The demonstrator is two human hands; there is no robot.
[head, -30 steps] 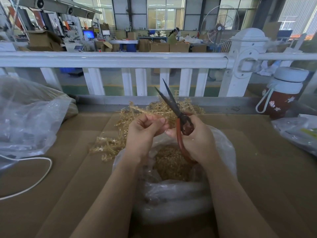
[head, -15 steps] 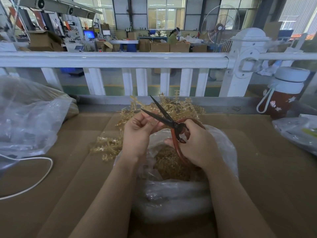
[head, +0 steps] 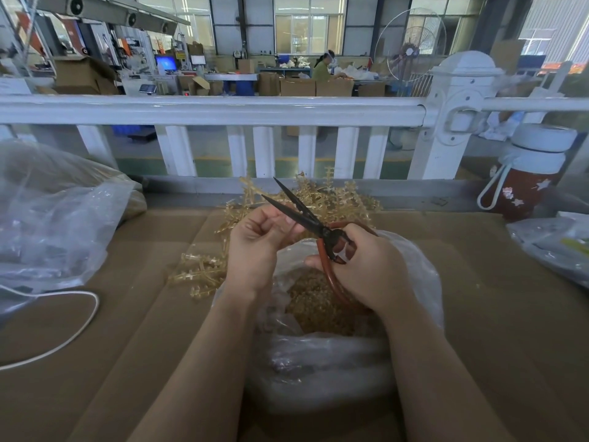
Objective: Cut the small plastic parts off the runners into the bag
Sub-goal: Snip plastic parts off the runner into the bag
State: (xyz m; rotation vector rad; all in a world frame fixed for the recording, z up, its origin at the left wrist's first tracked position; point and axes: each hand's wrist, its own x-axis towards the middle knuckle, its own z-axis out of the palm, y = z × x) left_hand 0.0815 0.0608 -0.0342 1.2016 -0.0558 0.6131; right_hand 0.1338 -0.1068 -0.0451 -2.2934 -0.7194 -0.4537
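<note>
My right hand (head: 366, 269) grips the red-handled scissors (head: 299, 215), whose dark blades are spread and point up and left. My left hand (head: 258, 247) has its fingers curled around a thin yellowish runner held right at the blades; the runner is mostly hidden by the fingers. Both hands hover over an open clear plastic bag (head: 417, 272) holding a heap of small cut amber parts (head: 318, 304). A pile of uncut amber runners (head: 334, 199) lies behind the hands, and more runners (head: 200, 272) lie to the left of the bag.
Brown cardboard (head: 494, 314) covers the table. A large clear bag (head: 54, 218) sits at the left with a white cable (head: 79, 327) in front of it. A red bottle with a white lid (head: 529, 173) stands far right, beside another bag (head: 554, 244). A white railing (head: 223, 110) borders the table's far edge.
The scissors tilted from pointing up to pointing up-left and the blades opened near my left hand's fingers. My left hand stayed almost in place.
</note>
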